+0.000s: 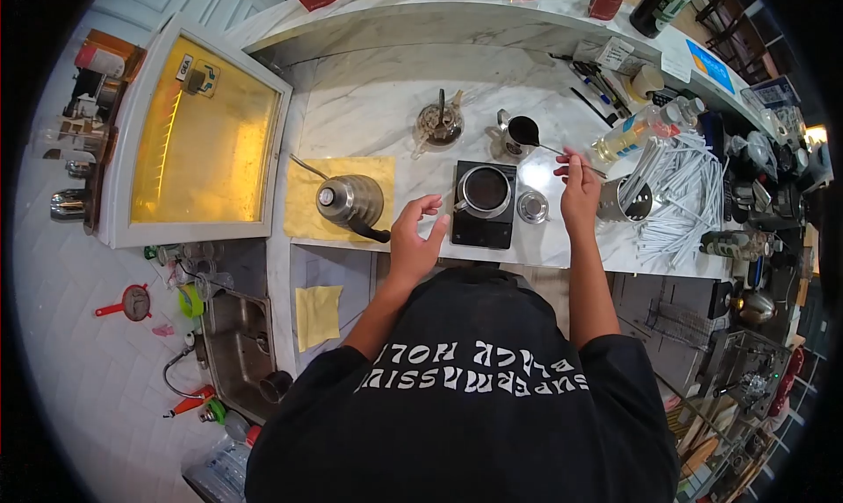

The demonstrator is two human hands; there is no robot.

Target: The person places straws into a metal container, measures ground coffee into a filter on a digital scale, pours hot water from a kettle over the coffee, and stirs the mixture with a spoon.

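Note:
My right hand pinches a long thin metal spoon. The far end of its stem reaches the rim of a small steel pitcher with dark inside. My left hand is held open with its fingers apart, just left of a black scale. On that scale stands a metal-rimmed cup of dark liquid. A small round metal piece sits right of the scale. Left of my left hand, a steel gooseneck kettle rests on a yellow cloth.
A glass vessel with a spoon stands behind the scale. To the right are a metal canister, a heap of white straws and a clear bottle. A yellow-lit door and a sink are at the left.

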